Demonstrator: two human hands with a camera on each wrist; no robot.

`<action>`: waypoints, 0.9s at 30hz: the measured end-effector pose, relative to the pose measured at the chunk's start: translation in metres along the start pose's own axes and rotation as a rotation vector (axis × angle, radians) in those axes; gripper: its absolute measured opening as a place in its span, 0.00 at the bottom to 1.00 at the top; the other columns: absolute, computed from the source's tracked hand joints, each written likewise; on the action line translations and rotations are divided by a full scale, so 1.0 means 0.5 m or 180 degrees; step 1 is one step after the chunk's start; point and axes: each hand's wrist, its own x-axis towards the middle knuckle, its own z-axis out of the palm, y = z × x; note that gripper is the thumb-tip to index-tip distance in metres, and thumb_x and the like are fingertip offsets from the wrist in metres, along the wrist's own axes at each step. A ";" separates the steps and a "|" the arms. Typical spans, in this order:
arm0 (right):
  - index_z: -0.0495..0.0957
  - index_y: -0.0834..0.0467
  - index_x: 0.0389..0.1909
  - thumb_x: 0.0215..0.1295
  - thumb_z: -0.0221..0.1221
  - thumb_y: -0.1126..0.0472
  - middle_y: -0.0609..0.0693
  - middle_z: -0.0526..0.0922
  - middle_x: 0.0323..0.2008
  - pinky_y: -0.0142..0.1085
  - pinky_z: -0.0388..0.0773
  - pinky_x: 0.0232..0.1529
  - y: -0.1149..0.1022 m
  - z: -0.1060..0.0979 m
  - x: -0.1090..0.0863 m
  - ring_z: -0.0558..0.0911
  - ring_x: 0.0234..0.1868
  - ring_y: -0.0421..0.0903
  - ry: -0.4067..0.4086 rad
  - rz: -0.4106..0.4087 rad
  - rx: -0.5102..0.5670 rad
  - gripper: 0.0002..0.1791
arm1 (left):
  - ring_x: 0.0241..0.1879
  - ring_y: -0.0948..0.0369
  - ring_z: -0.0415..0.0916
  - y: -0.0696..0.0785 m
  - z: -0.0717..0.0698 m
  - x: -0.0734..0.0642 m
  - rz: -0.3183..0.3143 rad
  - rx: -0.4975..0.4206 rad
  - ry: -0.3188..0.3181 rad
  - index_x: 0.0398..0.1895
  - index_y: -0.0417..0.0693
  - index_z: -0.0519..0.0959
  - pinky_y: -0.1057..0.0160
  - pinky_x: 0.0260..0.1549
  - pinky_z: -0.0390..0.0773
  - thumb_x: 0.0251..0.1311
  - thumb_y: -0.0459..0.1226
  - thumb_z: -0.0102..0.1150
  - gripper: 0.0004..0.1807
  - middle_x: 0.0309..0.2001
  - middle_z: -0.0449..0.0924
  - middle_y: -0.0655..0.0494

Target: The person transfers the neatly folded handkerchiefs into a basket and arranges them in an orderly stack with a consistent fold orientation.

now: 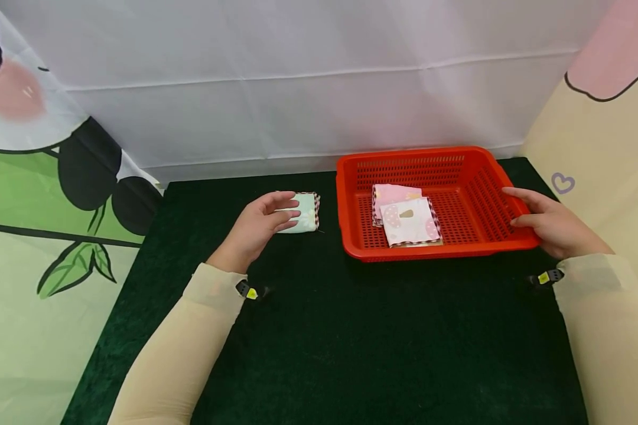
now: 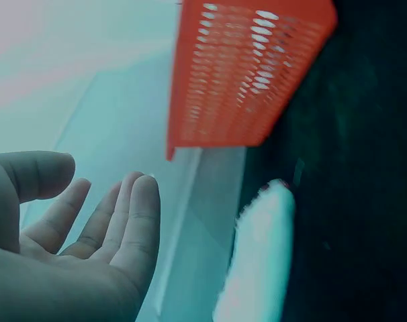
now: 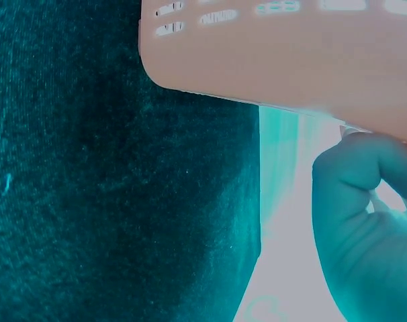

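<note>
Over a folded mint-green cloth [image 1: 307, 212] with a checkered edge, my left hand [image 1: 260, 227] hovers with its fingers loosely spread and nothing in them. In the left wrist view a gap shows between the hand [image 2: 89, 235] and the pale green cloth [image 2: 254, 261]. My right hand [image 1: 563, 227] grips the right rim of a red plastic basket [image 1: 351, 236], and the right wrist view shows its bent thumb [image 3: 351, 174] against the basket's outside. Inside the basket, on its left side, a folded pink cloth [image 1: 390, 193] lies partly under a white patterned cloth [image 1: 409, 219].
A dark green velvet cover [image 1: 372, 342] spreads over the table. White fabric [image 1: 298, 118] hangs along the back edge, with printed panels on the left [image 1: 26, 342] and the right [image 1: 590, 130]. The basket stands near the back edge.
</note>
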 end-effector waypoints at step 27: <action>0.53 0.40 0.82 0.79 0.47 0.71 0.52 0.52 0.74 0.33 0.83 0.50 -0.001 0.003 -0.001 0.77 0.54 0.36 0.0035 0.0040 -0.0102 0.38 | 0.68 0.48 0.70 -0.058 -0.120 0.033 -0.0135 0.0378 0.0190 0.74 0.46 0.67 0.50 0.66 0.72 0.78 0.33 0.52 0.24 0.70 0.67 0.44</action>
